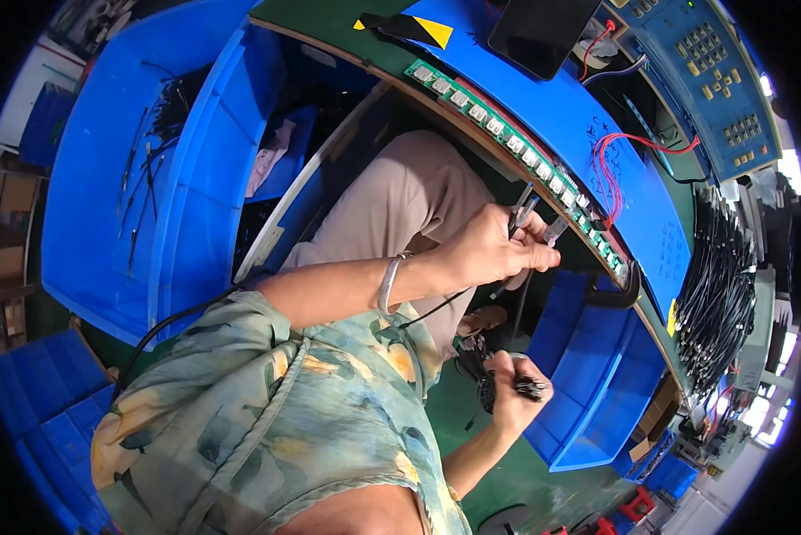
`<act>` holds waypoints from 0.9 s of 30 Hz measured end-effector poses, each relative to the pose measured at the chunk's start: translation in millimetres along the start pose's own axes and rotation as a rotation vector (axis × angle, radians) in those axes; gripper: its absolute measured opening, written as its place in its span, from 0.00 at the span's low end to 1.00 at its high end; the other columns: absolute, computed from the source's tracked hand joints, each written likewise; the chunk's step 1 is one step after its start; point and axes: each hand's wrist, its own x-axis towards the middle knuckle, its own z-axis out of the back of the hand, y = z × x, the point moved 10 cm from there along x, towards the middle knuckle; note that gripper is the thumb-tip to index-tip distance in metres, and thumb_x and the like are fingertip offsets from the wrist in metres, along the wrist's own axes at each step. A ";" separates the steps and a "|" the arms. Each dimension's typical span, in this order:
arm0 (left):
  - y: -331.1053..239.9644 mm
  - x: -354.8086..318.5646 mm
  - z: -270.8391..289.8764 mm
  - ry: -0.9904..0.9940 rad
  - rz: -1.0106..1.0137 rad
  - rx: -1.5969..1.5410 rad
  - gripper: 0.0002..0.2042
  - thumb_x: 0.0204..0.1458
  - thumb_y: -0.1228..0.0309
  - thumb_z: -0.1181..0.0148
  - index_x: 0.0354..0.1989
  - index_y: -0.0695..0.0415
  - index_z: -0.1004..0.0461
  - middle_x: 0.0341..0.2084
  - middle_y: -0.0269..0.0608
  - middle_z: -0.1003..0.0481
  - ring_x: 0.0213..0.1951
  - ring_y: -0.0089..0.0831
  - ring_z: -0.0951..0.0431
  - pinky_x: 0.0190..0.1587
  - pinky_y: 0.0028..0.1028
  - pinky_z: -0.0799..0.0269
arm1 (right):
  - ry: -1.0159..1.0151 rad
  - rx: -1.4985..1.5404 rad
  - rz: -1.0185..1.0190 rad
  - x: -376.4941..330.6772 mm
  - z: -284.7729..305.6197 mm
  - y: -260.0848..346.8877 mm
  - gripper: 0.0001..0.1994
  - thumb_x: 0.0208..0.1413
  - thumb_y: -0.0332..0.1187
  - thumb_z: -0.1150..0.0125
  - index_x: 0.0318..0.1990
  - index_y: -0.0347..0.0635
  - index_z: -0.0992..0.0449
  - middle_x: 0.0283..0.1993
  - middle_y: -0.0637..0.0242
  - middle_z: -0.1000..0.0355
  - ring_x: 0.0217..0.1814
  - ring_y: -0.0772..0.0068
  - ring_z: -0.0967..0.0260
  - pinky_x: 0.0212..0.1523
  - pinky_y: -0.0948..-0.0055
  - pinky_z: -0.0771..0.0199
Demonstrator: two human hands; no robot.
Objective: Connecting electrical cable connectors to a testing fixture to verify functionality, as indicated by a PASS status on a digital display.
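We see a yellow-and-black triangular label on the blue bench top. Our left hand pinches cable plugs by the green socket strip; our right hand grips what looks like a black cable bundle above a blue bin.

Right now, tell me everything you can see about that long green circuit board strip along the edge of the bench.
The green circuit board strip is long and narrow, carrying a row of small pale rectangular connectors along its length. It lies along the edge of the blue bench top, running diagonally in the picture. Red wires loop near its lower end. The left hand holds thin cable plugs just short of it; whether they touch is unclear.
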 end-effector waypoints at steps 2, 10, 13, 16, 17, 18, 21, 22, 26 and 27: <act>-4.7 -0.7 1.3 -0.003 -0.079 0.111 0.06 0.45 0.73 0.45 0.27 0.64 0.31 0.17 0.36 0.29 0.14 0.15 0.35 0.14 0.16 0.43 | 0.046 -0.118 0.183 -5.3 -17.2 19.7 0.10 0.40 0.20 0.43 0.13 0.33 0.36 0.17 0.67 0.33 0.18 0.84 0.44 0.20 0.85 0.45; -1.1 8.2 20.8 0.047 0.158 -0.194 0.12 0.51 0.67 0.52 0.33 0.64 0.30 0.18 0.39 0.29 0.10 0.11 0.47 0.12 0.13 0.55 | 0.235 0.045 -0.032 -27.3 3.5 -14.1 0.11 0.35 0.15 0.50 0.09 0.35 0.41 0.14 0.60 0.33 0.16 0.78 0.36 0.16 0.83 0.41; 6.7 3.0 20.0 0.071 0.256 -0.147 0.12 0.52 0.66 0.53 0.29 0.63 0.30 0.15 0.38 0.31 0.08 0.11 0.49 0.10 0.14 0.58 | 0.077 0.145 -0.026 -29.9 37.3 -29.4 0.12 0.39 0.21 0.47 0.12 0.40 0.41 0.17 0.58 0.32 0.10 0.84 0.47 0.10 0.86 0.52; 11.7 2.2 9.1 0.119 0.238 -0.101 0.12 0.51 0.66 0.52 0.27 0.63 0.30 0.13 0.37 0.31 0.08 0.11 0.48 0.10 0.14 0.57 | -0.400 0.190 -0.107 -27.8 85.6 -42.2 0.08 0.42 0.24 0.44 0.18 0.39 0.37 0.24 0.59 0.31 0.10 0.89 0.54 0.09 0.88 0.59; 12.5 1.9 6.3 0.120 0.237 -0.102 0.12 0.51 0.66 0.52 0.27 0.63 0.30 0.13 0.37 0.31 0.08 0.11 0.48 0.10 0.14 0.57 | -0.539 0.215 -0.101 -26.8 98.1 -39.6 0.07 0.43 0.24 0.43 0.20 0.39 0.36 0.26 0.60 0.30 0.10 0.90 0.55 0.09 0.89 0.60; 11.6 1.9 5.3 0.108 0.220 -0.086 0.11 0.50 0.67 0.52 0.26 0.64 0.31 0.12 0.38 0.31 0.08 0.12 0.46 0.10 0.14 0.56 | -0.614 0.239 -0.012 -25.5 104.3 -26.5 0.06 0.43 0.23 0.44 0.21 0.38 0.35 0.26 0.61 0.31 0.10 0.89 0.56 0.08 0.88 0.60; 11.4 6.1 3.0 0.091 0.184 -0.081 0.11 0.49 0.68 0.51 0.24 0.64 0.32 0.12 0.41 0.30 0.08 0.13 0.43 0.10 0.15 0.53 | -0.636 0.494 0.256 -12.7 116.3 -1.1 0.04 0.44 0.21 0.46 0.24 0.40 0.34 0.29 0.61 0.31 0.10 0.90 0.57 0.08 0.88 0.61; 13.3 7.1 2.6 0.090 0.176 -0.066 0.11 0.49 0.68 0.51 0.24 0.64 0.32 0.12 0.41 0.30 0.08 0.13 0.44 0.10 0.15 0.53 | -0.619 0.566 0.356 -6.4 120.0 4.3 0.03 0.48 0.23 0.49 0.25 0.39 0.35 0.31 0.59 0.31 0.09 0.89 0.59 0.08 0.88 0.61; 16.7 11.4 3.5 0.057 0.157 -0.036 0.11 0.49 0.67 0.51 0.23 0.63 0.32 0.12 0.42 0.29 0.08 0.12 0.44 0.11 0.15 0.52 | -0.431 0.867 0.551 25.7 115.8 28.1 0.07 0.54 0.28 0.57 0.26 0.36 0.36 0.33 0.58 0.32 0.09 0.87 0.61 0.08 0.88 0.60; 16.1 12.2 4.6 0.046 0.142 -0.023 0.11 0.49 0.67 0.51 0.23 0.63 0.32 0.12 0.41 0.29 0.09 0.12 0.44 0.11 0.15 0.51 | -0.402 0.874 0.552 32.9 113.4 33.7 0.09 0.55 0.30 0.57 0.26 0.35 0.36 0.32 0.60 0.32 0.09 0.88 0.60 0.08 0.87 0.59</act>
